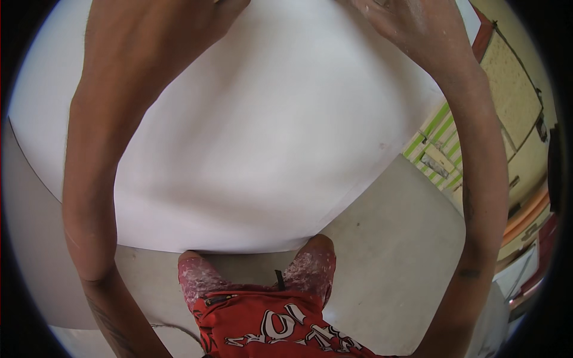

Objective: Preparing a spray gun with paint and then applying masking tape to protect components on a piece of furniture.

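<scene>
A large smooth white panel-like surface [262,131] fills the middle of the view, its lower edge just beyond my knees. Both my arms reach forward over it. My left hand [185,18] is at the top edge, left of centre, with its fingers cut off by the frame. Opposite it, my right hand [406,24] carries whitish dust marks, and its fingers also run out of view. A small light-coloured bit shows at the edge by each hand, too little to name. Whether either hand grips or touches the surface cannot be seen.
Below lies a grey floor [394,238]. A green-and-white striped panel [439,143] stands to the right, behind my right forearm. Further right are a pale yellow board [513,83] and orange curved things [528,212]. A thin cord [179,328] lies near my left side.
</scene>
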Tool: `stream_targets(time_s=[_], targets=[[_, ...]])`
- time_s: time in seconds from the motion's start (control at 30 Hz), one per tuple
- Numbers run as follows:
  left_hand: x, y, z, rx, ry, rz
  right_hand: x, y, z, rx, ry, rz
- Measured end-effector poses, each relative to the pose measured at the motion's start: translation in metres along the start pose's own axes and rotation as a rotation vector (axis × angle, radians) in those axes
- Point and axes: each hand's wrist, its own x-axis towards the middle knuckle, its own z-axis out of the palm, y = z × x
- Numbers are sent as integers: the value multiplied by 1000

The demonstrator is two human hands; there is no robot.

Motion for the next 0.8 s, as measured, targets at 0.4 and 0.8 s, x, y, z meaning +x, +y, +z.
stream_targets(time_s=[0.4,0.8], targets=[[12,2,-3,-168,-56,-58,-2,-5,13,-39,-2,53],[25,-23,8,-243,-74,77,27,-20,2,-81,-136,128]])
